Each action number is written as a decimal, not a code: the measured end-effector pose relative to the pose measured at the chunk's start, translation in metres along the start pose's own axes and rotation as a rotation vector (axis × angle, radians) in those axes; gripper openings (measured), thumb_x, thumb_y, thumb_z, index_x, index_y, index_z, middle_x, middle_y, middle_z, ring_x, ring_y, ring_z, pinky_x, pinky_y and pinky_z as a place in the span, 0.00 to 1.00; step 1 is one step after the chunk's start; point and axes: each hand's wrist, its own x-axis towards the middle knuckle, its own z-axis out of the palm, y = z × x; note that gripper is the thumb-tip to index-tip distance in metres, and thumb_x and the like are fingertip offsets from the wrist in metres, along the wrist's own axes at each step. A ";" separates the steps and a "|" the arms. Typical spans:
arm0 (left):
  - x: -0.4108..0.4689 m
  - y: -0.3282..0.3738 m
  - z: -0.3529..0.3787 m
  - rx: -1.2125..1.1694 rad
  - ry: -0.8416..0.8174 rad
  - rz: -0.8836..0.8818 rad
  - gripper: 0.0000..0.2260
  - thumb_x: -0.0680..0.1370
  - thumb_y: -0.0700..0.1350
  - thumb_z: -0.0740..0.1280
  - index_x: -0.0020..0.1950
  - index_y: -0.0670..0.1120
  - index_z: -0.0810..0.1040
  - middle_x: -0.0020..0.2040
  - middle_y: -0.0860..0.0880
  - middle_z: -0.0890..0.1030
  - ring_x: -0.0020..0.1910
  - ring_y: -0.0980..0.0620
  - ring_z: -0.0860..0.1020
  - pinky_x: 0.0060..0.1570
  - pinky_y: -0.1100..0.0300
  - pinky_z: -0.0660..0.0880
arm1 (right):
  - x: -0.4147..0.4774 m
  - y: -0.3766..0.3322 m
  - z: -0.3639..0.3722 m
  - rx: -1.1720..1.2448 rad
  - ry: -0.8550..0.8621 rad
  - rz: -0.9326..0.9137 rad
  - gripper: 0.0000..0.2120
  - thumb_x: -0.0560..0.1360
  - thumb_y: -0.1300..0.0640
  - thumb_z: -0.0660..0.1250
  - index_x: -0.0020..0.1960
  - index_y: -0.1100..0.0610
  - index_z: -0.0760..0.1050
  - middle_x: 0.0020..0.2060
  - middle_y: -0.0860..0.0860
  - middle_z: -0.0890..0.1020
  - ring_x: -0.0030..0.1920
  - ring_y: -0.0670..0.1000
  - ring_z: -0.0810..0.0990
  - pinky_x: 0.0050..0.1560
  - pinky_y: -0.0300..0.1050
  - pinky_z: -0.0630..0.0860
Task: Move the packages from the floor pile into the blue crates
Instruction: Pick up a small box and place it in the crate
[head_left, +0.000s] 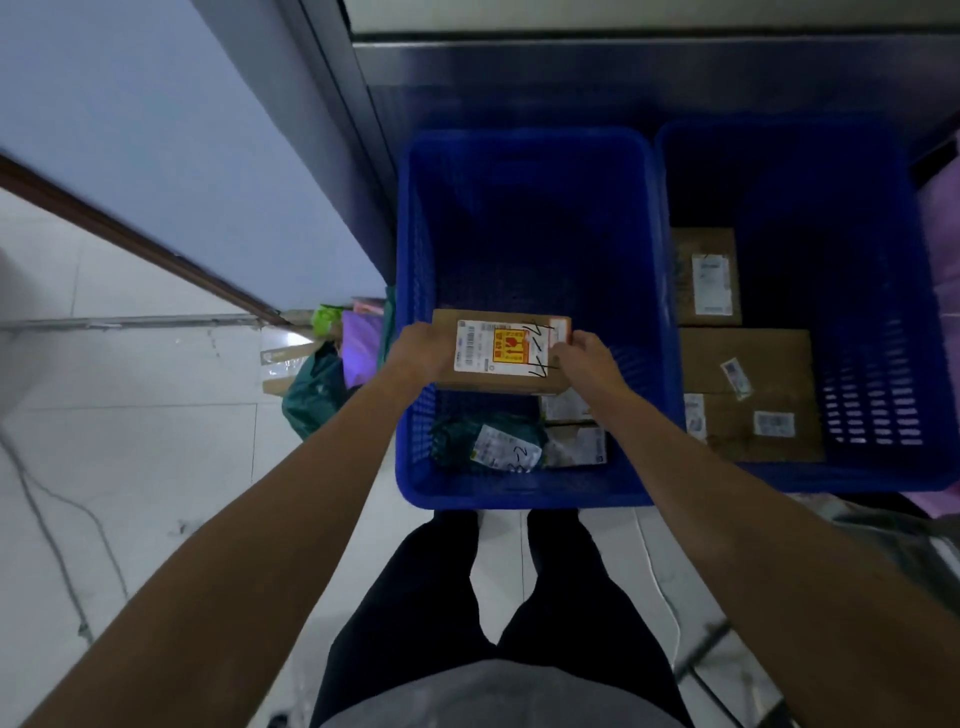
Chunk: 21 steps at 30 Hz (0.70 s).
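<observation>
Now, hands: left hand (415, 351) + right hand (584, 358) each clamped on an end of cardboard box (501, 356)
Box pos: held level above left blue crate (524, 491), label up
Crate contents: green mailer (485, 441), bottom near end
R crate: right blue crate (857, 475) w/ brown boxes (748, 395)

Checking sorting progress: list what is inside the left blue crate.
Inside the left blue crate, a dark green bag with a white label and white-labelled parcels lie at the near end. The held cardboard box and right hand hide part of them.
</observation>
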 end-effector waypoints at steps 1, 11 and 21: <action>0.004 -0.003 0.006 0.006 0.015 -0.012 0.17 0.77 0.47 0.60 0.57 0.36 0.77 0.53 0.43 0.80 0.50 0.45 0.78 0.48 0.56 0.75 | 0.009 0.006 0.003 -0.014 -0.009 0.016 0.22 0.79 0.53 0.63 0.71 0.55 0.66 0.57 0.50 0.78 0.54 0.51 0.78 0.60 0.54 0.77; 0.053 -0.034 0.056 0.198 0.049 -0.093 0.22 0.79 0.48 0.57 0.72 0.42 0.67 0.67 0.41 0.75 0.63 0.38 0.74 0.61 0.50 0.72 | 0.096 0.063 0.033 -0.126 -0.111 0.029 0.26 0.81 0.52 0.63 0.78 0.52 0.63 0.72 0.51 0.71 0.67 0.53 0.73 0.62 0.41 0.69; 0.129 -0.111 0.110 0.185 -0.054 -0.071 0.23 0.75 0.45 0.60 0.70 0.59 0.66 0.65 0.46 0.75 0.64 0.46 0.72 0.63 0.51 0.73 | 0.163 0.121 0.075 -0.276 -0.096 -0.051 0.28 0.80 0.49 0.63 0.79 0.49 0.62 0.75 0.53 0.66 0.70 0.56 0.70 0.67 0.47 0.67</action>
